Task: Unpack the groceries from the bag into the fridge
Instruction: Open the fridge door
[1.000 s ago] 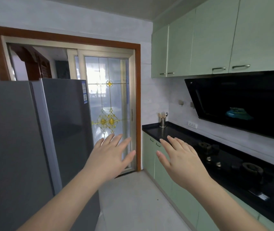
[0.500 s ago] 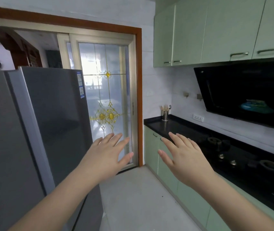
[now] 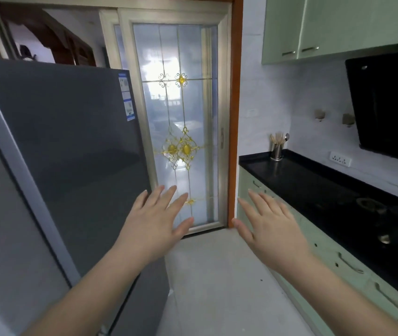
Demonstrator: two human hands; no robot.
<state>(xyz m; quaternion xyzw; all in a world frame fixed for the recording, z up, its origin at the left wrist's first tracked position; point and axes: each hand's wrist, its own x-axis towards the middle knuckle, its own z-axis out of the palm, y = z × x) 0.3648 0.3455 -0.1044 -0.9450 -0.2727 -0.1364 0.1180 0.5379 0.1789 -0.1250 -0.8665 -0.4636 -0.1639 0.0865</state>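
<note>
Both my hands — left hand (image 3: 154,229), right hand (image 3: 270,234) — hover empty, fingers spread. Bag isn't in view; the fridge (image 3: 67,151) stands shut at my left — its door probably heavy, best pulled at its edge.

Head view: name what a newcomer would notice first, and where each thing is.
Two bare hands held up mid-frame, fingers spread and holding nothing: left hand, right hand. Behind them glows a frosted glass door with gold ornaments. A tall grey fridge, doors closed, fills the left side.
</note>
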